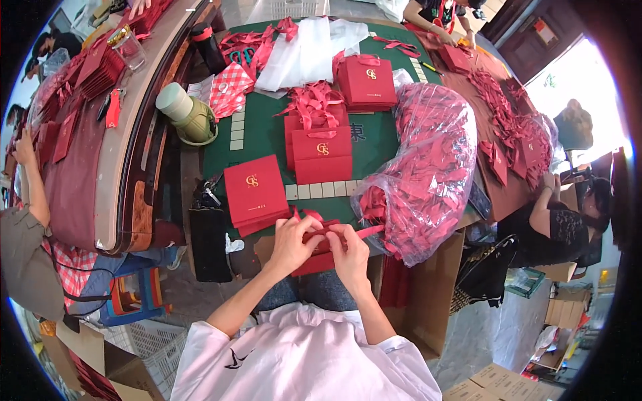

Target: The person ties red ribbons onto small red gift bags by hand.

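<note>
At the table's near edge, a red paper bag (314,264) is partly hidden behind my two hands. My left hand (292,242) is closed at the bag's top edge, thumb and fingers pinching red ribbon there. Close beside it, my right hand (350,256) pinches the same ribbon (370,231), whose loose end sticks out to the right. Just beyond my left hand lies a flat stack of red bags (255,190) with gold print. Right of my hands, a big clear plastic sack (428,167) bulges with red ribbons.
More red bags with ribbon handles (323,154) stand mid-table on the green top (267,127), another stack (366,83) behind. A green flask (184,113) and a black bottle (207,47) are at left. An open cardboard box (428,294) sits below right. Other people work at neighbouring tables.
</note>
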`<action>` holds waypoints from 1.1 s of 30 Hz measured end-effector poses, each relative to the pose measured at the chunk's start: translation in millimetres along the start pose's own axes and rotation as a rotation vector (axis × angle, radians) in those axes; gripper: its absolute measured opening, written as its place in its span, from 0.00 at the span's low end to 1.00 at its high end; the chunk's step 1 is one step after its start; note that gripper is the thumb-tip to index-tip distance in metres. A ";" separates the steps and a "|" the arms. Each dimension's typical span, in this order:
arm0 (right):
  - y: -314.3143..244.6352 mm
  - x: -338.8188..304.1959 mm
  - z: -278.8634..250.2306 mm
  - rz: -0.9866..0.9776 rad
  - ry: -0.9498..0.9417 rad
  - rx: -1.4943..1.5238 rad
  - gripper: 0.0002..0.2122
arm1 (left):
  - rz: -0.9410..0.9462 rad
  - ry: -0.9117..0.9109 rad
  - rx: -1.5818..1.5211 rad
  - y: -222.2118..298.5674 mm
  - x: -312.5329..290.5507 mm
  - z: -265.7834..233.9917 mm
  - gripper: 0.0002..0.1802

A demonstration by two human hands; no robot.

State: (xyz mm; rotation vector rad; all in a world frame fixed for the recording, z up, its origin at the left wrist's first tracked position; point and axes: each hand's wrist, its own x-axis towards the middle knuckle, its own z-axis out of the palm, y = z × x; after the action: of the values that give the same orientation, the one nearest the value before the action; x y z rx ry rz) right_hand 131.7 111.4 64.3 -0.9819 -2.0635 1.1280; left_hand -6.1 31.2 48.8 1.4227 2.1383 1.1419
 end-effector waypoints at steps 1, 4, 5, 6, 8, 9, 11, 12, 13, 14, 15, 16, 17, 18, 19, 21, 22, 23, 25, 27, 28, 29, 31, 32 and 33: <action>-1.9 3.5 -2.3 0.001 0.004 -0.002 0.06 | -0.006 0.032 -0.005 0.8 1.8 -1.1 0.10; -4.9 17.4 -12.2 -0.259 0.139 -0.112 0.04 | 0.019 0.010 0.061 7.7 1.6 -4.4 0.09; -3.4 21.4 -17.4 -0.229 0.029 -0.143 0.03 | 0.020 0.010 0.060 9.1 1.4 -2.6 0.09; -2.8 24.7 -21.4 -0.200 -0.081 -0.172 0.03 | 0.088 0.039 0.089 11.0 1.0 -0.4 0.07; -1.5 30.4 -28.1 -0.059 -0.176 -0.172 0.03 | 0.154 0.072 0.121 13.0 -1.1 2.8 0.06; 3.7 34.9 -32.6 -0.064 -0.268 -0.209 0.05 | 0.200 0.083 0.161 14.3 -1.9 5.3 0.05; 20.3 41.9 -36.7 -0.105 -0.398 -0.270 0.09 | 0.296 0.082 0.252 14.7 -3.4 8.3 0.04; 28.4 47.5 -38.3 -0.105 -0.398 -0.268 0.09 | 0.296 0.081 0.253 14.2 -4.0 9.6 0.04; 32.8 54.9 -40.6 -0.094 -0.531 -0.245 0.09 | 0.352 0.069 0.296 14.1 -4.4 10.5 0.03; 36.5 59.7 -42.2 -0.084 -0.664 -0.220 0.10 | 0.408 0.057 0.339 14.3 -4.7 10.9 0.03; 36.3 62.1 -42.2 -0.103 -0.672 -0.184 0.09 | 0.407 0.057 0.341 13.5 -4.3 10.7 0.03; 37.1 65.1 -40.8 -0.104 -0.673 -0.181 0.09 | 0.425 0.067 0.343 12.7 -3.3 10.2 0.02; 39.1 68.3 -38.6 -0.063 -0.696 -0.057 0.09 | 0.442 0.077 0.345 11.9 -2.2 9.4 0.02; 42.1 69.6 -37.5 -0.019 -0.714 0.065 0.08 | 0.444 0.076 0.345 12.0 -0.9 9.2 0.02; 47.4 68.2 -34.1 -0.018 -0.712 0.066 0.08 | 0.425 0.084 0.332 12.3 0.4 8.8 0.03; 53.9 64.7 -24.0 0.158 -0.660 0.292 0.05 | 0.404 0.091 0.320 12.9 2.2 6.5 0.03; 54.7 64.6 -20.9 0.158 -0.663 0.294 0.05 | 0.355 0.050 0.255 13.4 2.6 3.8 0.04; 55.4 64.5 -18.1 0.247 -0.608 0.296 0.05 | 0.307 0.010 0.188 13.5 2.8 2.6 0.06; 57.7 63.5 -9.1 0.308 -0.429 0.461 0.05 | 0.297 -0.006 0.168 16.6 -1.4 6.1 0.07; 59.7 66.7 -8.4 0.300 -0.332 0.403 0.06 | 0.271 -0.002 0.144 20.0 -1.1 10.4 0.07; 59.8 67.6 -9.4 0.291 -0.234 0.342 0.07 | 0.274 -0.005 0.142 20.6 -0.5 9.5 0.07; 59.5 65.0 -11.7 0.214 -0.186 0.297 0.08 | 0.224 0.005 0.084 21.3 0.4 7.7 0.07; 47.8 61.7 -22.4 0.059 -0.128 0.166 0.08 | 0.165 0.064 0.030 18.6 -0.3 5.4 0.07; 40.1 59.3 -30.7 -0.095 -0.067 0.034 0.08 | 0.162 0.068 0.033 16.1 -0.1 4.5 0.07; 33.7 53.7 -41.5 -0.115 -0.123 -0.027 0.08 | 0.120 0.083 0.042 13.4 0.4 4.3 0.07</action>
State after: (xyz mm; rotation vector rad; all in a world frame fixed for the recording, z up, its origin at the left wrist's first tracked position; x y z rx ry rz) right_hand 144.4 186.0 62.1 -0.8131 -2.2080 1.1288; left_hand 4.8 35.8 56.5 1.5676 2.1699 1.2255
